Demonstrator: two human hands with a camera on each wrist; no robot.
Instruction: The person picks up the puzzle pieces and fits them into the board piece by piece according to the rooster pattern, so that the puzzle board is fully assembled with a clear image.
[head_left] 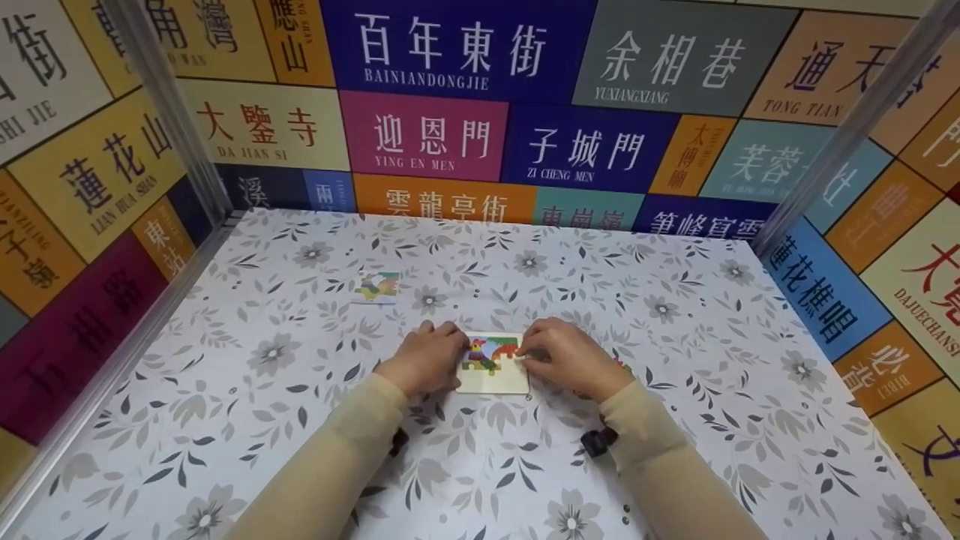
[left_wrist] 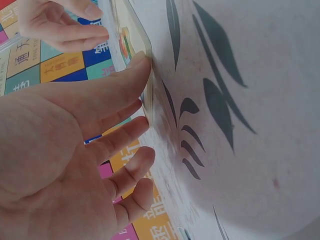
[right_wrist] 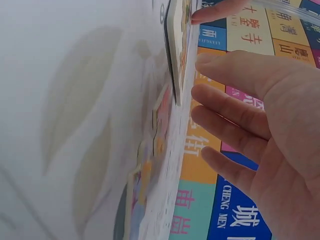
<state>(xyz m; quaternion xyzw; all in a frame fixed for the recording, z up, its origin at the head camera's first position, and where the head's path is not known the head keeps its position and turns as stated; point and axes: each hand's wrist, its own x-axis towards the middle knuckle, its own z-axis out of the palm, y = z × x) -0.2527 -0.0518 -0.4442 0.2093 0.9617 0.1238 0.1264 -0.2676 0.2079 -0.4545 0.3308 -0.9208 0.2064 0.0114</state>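
Puzzle board point(head_left: 493, 384) sits pinched by the left hand point(head_left: 429, 360); the right hand point(head_left: 568, 360) is loose, grasping nothing; right wrist view reveals 2 puzzle pieces point(right_wrist: 161, 122) mostly hidden in head view.

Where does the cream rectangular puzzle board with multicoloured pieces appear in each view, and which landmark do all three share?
Head: the cream rectangular puzzle board lies below centre, between the left hand and the right hand.
Left wrist: the board is near the top, left of centre, touching the left hand.
Right wrist: the board is at the top, slightly right of centre, nearly edge-on.
Shared landmark: the multicoloured wall with Chinese lettering.
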